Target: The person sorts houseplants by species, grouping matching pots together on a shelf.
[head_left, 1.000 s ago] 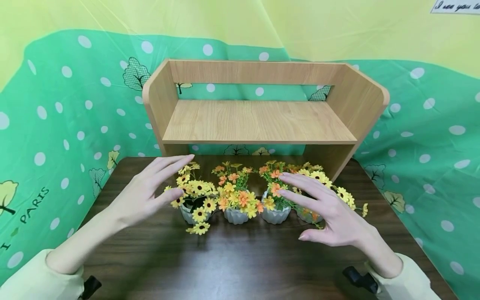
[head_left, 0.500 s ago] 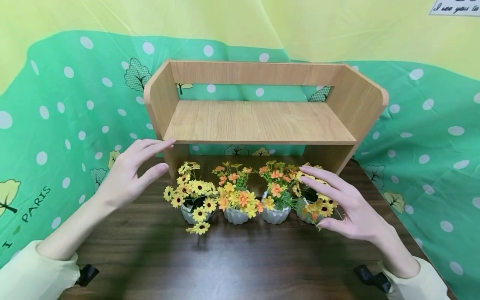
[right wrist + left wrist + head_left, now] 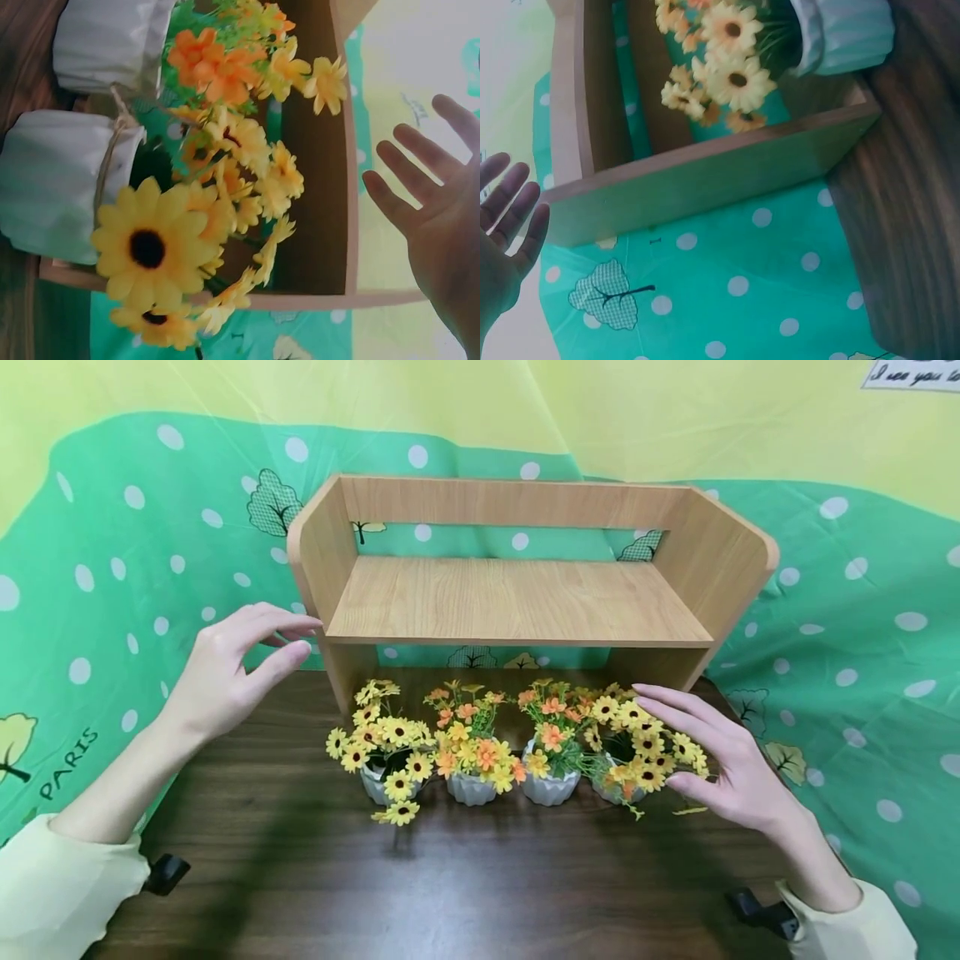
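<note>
In the head view my left hand hovers with fingers extended, fingertips overlapping the left side panel of a light wooden desk shelf. It holds nothing. My right hand, also holding nothing, has its fingers spread beside the rightmost flower pot, whose yellow flowers have dark centres. Several white fluted pots of artificial flowers stand in a row before the shelf. The leftmost pot bears yellow flowers too; the middle pots carry orange and yellow ones. Both wrist views show spread fingers away from the flowers.
A dark wood table carries the pots and shelf. Green and yellow dotted cloth hangs behind and at both sides. Black camera mounts sit at the cuffs. A paper with handwriting is at the upper right.
Both hands have moved outward: the left one up and left towards the shelf's side panel, the right one to the right, uncovering more of the rightmost flowers. Pots and shelf stay put.
</note>
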`<state>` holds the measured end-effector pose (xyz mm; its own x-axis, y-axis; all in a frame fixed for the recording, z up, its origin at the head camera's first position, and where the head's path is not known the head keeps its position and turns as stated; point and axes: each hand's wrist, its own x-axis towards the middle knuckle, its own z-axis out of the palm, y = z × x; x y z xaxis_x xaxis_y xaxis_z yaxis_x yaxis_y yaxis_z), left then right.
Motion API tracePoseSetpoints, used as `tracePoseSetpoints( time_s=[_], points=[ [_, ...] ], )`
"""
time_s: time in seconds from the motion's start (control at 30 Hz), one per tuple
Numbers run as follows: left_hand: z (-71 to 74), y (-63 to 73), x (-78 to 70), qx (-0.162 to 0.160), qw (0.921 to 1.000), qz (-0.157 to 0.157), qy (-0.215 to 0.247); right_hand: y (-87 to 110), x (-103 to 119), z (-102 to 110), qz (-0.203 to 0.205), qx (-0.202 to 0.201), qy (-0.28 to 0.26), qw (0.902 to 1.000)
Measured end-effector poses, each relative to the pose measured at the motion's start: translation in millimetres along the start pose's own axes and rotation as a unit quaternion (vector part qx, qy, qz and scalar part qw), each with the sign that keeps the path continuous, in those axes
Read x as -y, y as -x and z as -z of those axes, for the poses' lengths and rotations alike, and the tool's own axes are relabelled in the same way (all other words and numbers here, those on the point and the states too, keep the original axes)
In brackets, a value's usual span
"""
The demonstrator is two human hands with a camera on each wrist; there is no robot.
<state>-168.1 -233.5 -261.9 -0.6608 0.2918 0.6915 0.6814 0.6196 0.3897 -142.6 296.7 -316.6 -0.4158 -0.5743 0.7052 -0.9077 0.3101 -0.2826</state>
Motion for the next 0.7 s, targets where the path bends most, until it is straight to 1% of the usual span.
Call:
tracePoseSetpoints(
  time_s=[0.1,0.33,0.47,0.63,0.7],
  points=[
    [2.3,-7.0,5.1,-0.01,0.9998,0.015,0.0,4.2,-3.4,1.8,-0.008,0.001,0.004,1.0],
    [4.9,-19.1,10.2,-0.032,0.9957,0.086,-0.016,11.1,-13.2,4.7,-0.033,0.009,0.023,0.9992],
    [6.0,-27.3,11.0,-0.045,0.9925,0.11,-0.029,14.7,-20.8,8.4,-0.049,0.021,0.032,0.9981],
    [7.2,-37.5,13.7,-0.049,0.9878,0.144,-0.033,21.3,-29.8,14.3,-0.077,0.032,0.045,0.9955],
    [8.6,-42.0,16.0,-0.046,0.9852,0.162,-0.029,24.0,-33.0,16.8,-0.091,0.037,0.054,0.9937]
  ],
)
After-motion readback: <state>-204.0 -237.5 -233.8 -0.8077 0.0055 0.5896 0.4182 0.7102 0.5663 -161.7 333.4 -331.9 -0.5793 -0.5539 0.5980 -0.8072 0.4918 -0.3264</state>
